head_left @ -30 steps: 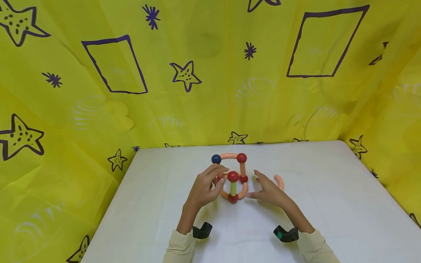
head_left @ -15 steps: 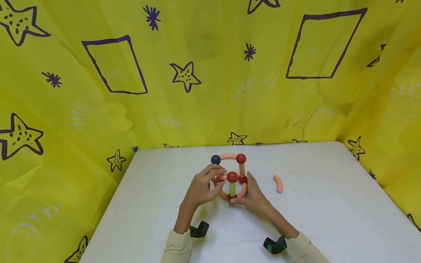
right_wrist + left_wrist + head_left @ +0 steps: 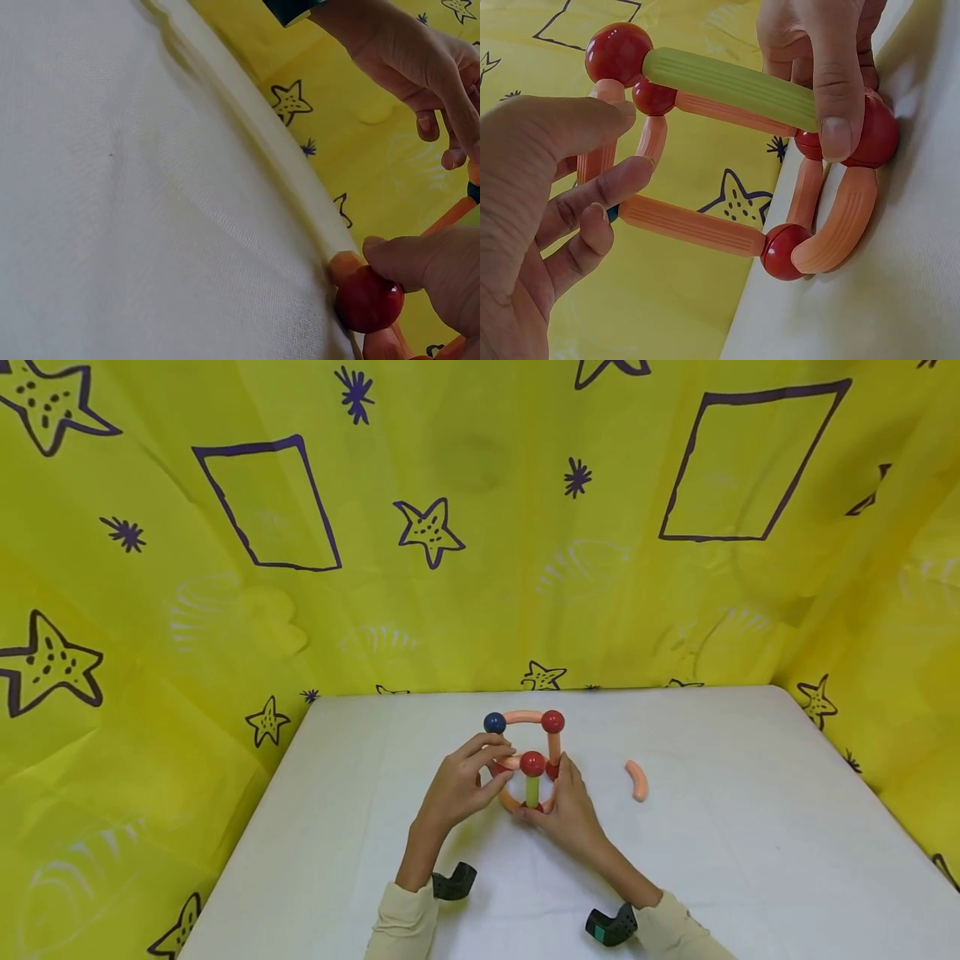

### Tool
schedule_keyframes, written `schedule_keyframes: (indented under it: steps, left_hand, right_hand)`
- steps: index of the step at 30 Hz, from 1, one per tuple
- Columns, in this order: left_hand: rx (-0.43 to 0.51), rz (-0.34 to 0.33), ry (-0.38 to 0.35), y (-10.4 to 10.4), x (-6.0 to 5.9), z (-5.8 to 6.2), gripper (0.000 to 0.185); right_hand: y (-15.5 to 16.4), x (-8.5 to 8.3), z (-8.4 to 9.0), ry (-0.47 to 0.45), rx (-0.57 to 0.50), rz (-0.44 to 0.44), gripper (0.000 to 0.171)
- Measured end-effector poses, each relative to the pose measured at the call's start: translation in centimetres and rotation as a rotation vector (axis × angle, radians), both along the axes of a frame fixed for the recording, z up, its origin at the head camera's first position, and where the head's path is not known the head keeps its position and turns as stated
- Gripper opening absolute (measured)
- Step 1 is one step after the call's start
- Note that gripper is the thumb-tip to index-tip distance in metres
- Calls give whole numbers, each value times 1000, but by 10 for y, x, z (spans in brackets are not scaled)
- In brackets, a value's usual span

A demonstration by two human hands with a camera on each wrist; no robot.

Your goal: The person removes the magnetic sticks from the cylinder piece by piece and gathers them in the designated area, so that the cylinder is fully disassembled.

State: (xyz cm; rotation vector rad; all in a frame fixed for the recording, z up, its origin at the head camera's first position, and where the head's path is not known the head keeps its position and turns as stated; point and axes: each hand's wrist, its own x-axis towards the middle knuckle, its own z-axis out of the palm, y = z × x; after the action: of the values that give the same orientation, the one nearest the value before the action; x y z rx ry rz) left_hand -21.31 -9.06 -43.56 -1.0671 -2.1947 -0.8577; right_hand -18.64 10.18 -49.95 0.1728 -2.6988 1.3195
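A rod-and-ball frame (image 3: 527,760) stands mid-way on the white table (image 3: 750,860). The left hand (image 3: 459,789) pinches an upper orange rod (image 3: 600,161), apparently steadying it, while the right hand (image 3: 567,810) pinches the bottom red ball (image 3: 870,139), seemingly anchoring the base. A loose curved piece (image 3: 637,779) lies apart to the right.

Both hands curled — left hand (image 3: 459,787), right hand (image 3: 568,810) (fingertips pinching).

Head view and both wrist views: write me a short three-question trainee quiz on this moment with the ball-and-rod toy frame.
1. True or false: the loose curved orange plastic rod touches the right hand.
2. What colour is the straight ribbed rod under the right thumb?
3. The left hand grips: A) the ball-and-rod frame's orange rods; B) the dark blue ball; C) the white table.

Key: 1 false; 2 green; 3 A.
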Motion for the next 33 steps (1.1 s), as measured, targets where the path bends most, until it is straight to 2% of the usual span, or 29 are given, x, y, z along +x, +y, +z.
schedule_keyframes:
  steps: [8,18,22,29,32,33]
  left_hand:
    - [17,-29,-6,5,1,2,24]
    - [13,-81,-11,13,5,0,28]
    - [-5,-84,-7,13,7,2,30]
    - [-75,-50,24,13,11,8,31]
    - [-102,-37,45,14,13,10,31]
    - [-108,-35,52,15,13,10,31]
  right_hand:
    - [2,-2,0,117,7,29,88]
    - [7,0,1,85,-18,49,76]
    - [8,-2,2,106,-27,64,73]
    - [12,-7,2,138,-93,163,60]
    - [15,-7,2,133,-109,210,63]
    - [15,-5,7,126,-120,228,63]
